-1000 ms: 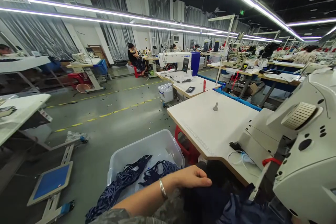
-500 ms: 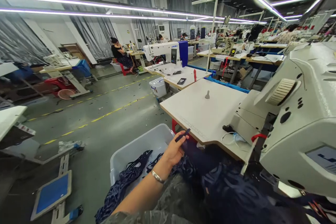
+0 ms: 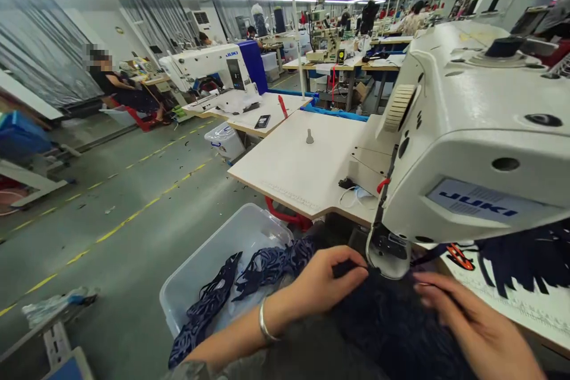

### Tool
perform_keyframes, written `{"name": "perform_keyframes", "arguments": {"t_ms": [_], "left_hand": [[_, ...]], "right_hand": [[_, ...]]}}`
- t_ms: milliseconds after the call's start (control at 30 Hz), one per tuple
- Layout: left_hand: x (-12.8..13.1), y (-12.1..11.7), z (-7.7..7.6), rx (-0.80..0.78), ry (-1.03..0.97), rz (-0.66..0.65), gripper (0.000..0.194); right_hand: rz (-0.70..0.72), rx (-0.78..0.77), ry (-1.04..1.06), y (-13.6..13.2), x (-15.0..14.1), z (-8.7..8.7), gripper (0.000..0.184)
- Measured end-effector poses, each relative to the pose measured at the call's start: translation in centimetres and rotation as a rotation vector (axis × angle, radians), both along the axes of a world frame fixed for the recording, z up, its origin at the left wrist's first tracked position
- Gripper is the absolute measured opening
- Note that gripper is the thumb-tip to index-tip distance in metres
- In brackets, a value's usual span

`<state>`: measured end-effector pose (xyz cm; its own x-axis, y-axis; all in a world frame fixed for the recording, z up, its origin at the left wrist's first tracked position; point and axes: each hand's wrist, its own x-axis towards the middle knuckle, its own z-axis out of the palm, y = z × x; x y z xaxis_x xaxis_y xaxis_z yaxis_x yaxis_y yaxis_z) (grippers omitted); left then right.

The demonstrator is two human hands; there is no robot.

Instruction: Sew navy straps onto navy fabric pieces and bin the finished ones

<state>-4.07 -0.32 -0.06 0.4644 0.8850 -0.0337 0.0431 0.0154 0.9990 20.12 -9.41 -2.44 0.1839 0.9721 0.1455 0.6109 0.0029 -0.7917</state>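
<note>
Your left hand (image 3: pixel 327 282), right hand (image 3: pixel 483 320) each pinching dark navy fabric (image 3: pixel 392 320), lower centre of frame. Two white JUKI sewing machines (image 3: pixel 472 136): right, upper centre. One translucent plastic bin (image 3: pixel 222 241), two navy bundles (image 3: pixel 205 304) inside.

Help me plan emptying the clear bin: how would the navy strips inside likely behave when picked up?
The navy strips would probably be floppy, since they lie in limp folds. They may snag on one another, as their loops overlap. They seem likely light for their bulk, looking thin with gaps between.
</note>
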Motion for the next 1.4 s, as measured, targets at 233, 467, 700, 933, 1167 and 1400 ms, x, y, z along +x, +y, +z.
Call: {"name": "perform_keyframes", "arguments": {"t_ms": [233, 467, 700, 933, 1167, 1400], "left_hand": [[3.7, -1.1, -0.4, 0.223, 0.11, -0.156, 0.018], [2.8, -0.6, -0.2, 0.182, 0.034, -0.177, 0.029], [3.4, -0.7, -0.7, 0.226, 0.099, -0.172, 0.015], [4.0, -1.2, -1.0, 0.301, 0.225, -0.002, 0.006], [2.8, -1.6, -1.7, 0.684, 0.32, -0.112, 0.019], [2.0, -1.7, -2.5, 1.022, 0.493, -0.271, 0.026]], "right_hand": [[0.019, -0.081, 0.075, 0.5, -3.5, 0.8, 0.026], [-0.043, -0.11, 0.117, 0.5, -2.2, 0.1, 0.03], [0.036, -0.103, 0.151, 0.1, -3.3, -0.1, 0.025], [0.077, 0.02, 0.073, -0.1, -3.9, 0.1, 0.018], [0.102, -0.166, 0.341, -0.3, -4.7, 0.7, 0.031], [0.149, -0.163, 0.217, 0.2, -4.2, 0.7, 0.026]]}}
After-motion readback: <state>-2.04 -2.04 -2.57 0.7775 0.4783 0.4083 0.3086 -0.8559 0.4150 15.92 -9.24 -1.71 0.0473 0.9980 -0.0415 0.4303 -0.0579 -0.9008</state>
